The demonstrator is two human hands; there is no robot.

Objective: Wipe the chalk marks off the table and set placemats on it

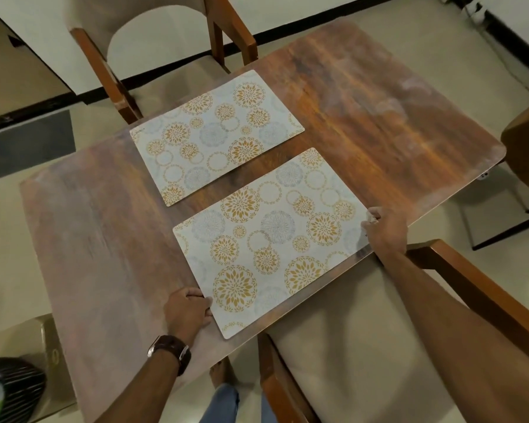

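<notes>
Wooden table (104, 233), hazed with chalk smears: the near placemat (269, 242) is pinched at both short ends by the left hand (187, 312) and right hand (385, 230), its long axis spanning between them, parallel to the far placemat (217, 135) beyond.

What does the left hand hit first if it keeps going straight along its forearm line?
Probably nothing new: the left hand already grips the near placemat, so it would push that across the table toward the far placemat.
</notes>
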